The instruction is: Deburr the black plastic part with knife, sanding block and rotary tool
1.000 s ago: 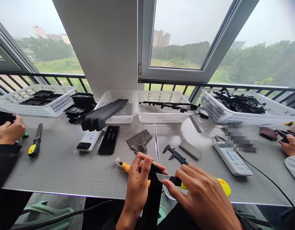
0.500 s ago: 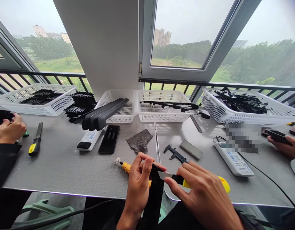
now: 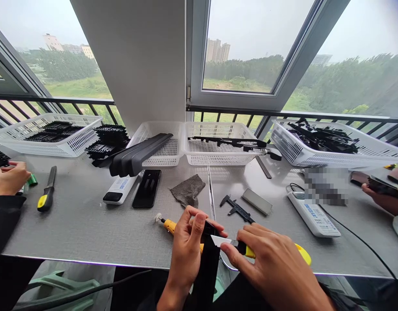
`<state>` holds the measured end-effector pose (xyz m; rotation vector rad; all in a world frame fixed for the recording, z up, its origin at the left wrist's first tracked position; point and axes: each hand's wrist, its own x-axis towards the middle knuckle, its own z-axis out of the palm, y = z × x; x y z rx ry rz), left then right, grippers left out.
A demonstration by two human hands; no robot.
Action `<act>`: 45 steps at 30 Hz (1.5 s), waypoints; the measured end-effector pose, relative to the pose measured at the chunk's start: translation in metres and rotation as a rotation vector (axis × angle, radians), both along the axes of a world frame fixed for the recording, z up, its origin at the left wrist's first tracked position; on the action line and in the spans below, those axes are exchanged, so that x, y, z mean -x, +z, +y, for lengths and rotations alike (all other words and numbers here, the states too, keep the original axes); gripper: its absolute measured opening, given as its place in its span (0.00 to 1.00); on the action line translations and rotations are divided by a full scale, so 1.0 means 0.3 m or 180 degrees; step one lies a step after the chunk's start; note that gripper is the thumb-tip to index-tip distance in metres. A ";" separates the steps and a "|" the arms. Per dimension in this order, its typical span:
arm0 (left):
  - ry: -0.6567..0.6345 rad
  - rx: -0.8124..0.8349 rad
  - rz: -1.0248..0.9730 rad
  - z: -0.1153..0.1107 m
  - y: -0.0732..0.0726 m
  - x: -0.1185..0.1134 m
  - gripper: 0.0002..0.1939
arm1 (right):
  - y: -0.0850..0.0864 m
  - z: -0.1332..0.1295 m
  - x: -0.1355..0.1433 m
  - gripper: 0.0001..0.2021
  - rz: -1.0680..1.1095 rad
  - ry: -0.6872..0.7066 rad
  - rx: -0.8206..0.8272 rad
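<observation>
My left hand [image 3: 189, 248] is closed round the upper end of a long black plastic strip [image 3: 209, 270], which hangs down past the table's front edge. In my right hand [image 3: 273, 259] is a utility knife [image 3: 303, 254] with a yellow and black handle. Its bare blade [image 3: 221, 240] lies against the strip near my left fingers, and my right thumb rests by the blade. Behind my left hand, partly hidden, lies a yellow rotary tool [image 3: 169, 226] with a small pale wheel at its tip. A dark caliper [image 3: 237, 209] lies just beyond my right hand.
A grey cloth [image 3: 187, 190], a black phone [image 3: 146, 188], a flat metal block [image 3: 257, 201] and a white device [image 3: 314, 214] with a cable lie on the table. White baskets [image 3: 215, 160] with black parts line the back. Co-workers' hands [image 3: 11, 178] show at both sides.
The knife blade has tilted and now catches the light, its tip slightly lower and further left. My left hand keeps its hold on the strip. Co-workers' hands at both sides have shifted their parts.
</observation>
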<state>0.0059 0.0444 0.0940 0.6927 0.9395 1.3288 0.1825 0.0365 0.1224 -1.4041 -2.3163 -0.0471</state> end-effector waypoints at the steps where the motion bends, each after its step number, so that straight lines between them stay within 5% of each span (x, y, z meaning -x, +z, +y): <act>1: -0.0007 -0.0014 0.0005 0.000 -0.003 0.000 0.23 | -0.001 0.000 -0.001 0.36 -0.0004 0.0011 -0.0050; 10: -0.0014 -0.0076 0.0068 0.012 -0.056 0.009 0.22 | -0.022 0.000 0.011 0.32 -0.0027 -0.0022 -0.0517; 24: -0.0011 0.0074 0.0092 0.000 -0.004 0.003 0.24 | -0.010 0.001 0.008 0.31 0.0157 0.0051 -0.0456; 33: 0.0025 -0.0044 0.0104 0.007 -0.039 0.002 0.23 | -0.013 0.005 0.004 0.32 0.0068 -0.0032 -0.0541; 45: 0.0114 0.0063 0.0138 0.004 -0.021 0.004 0.23 | -0.017 0.004 -0.025 0.30 0.0109 -0.0177 -0.0479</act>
